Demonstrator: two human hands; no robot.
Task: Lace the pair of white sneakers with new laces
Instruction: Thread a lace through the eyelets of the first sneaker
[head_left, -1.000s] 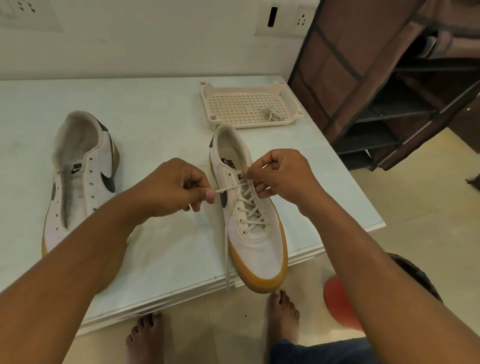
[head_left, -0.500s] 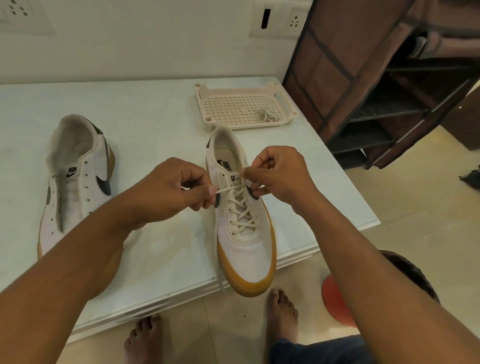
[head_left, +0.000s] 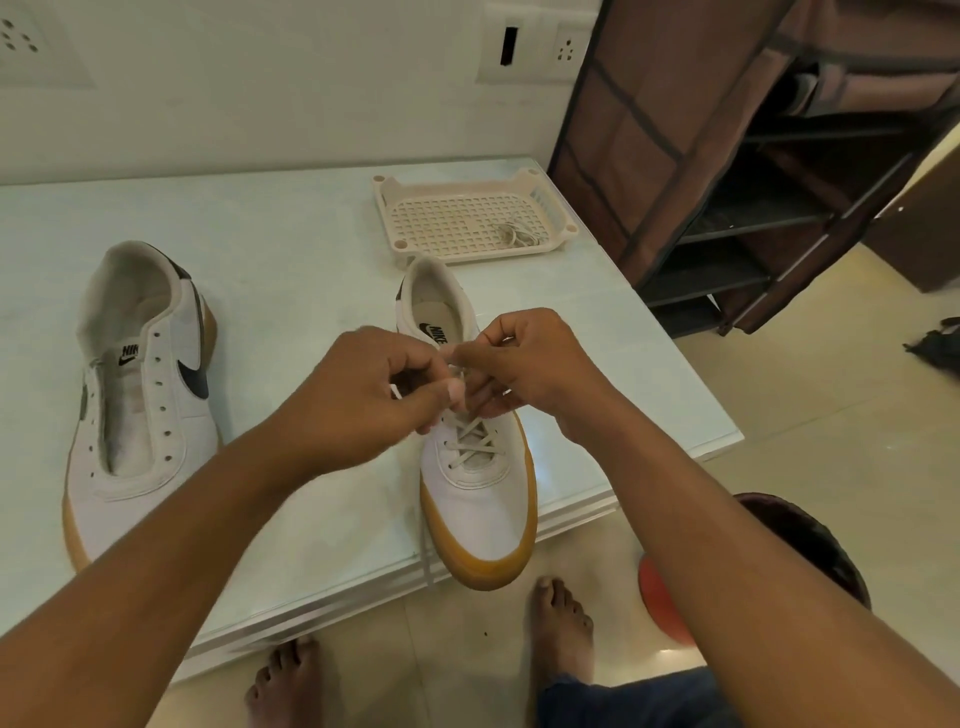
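Fingers (head_left: 451, 388) of the left hand (head_left: 363, 400) and right hand (head_left: 527, 364) curl close together, pinching the lace (head_left: 470, 441) over the half-laced sneaker (head_left: 478, 514), whose toe overhangs the counter's (head_left: 285, 249) near edge. The unlaced sneaker (head_left: 140, 405) lies toward the left edge. A tray (head_left: 384, 200) holding a second lace (head_left: 517, 235) sits near the far right corner.

Both forearms bare, converging from the lower corners. Left hand (head_left: 371, 397) and right hand (head_left: 527, 364) close together, fingers curled, each pinching lace (head_left: 474, 435) between thumb and forefinger. 2 bare feet below the hands.
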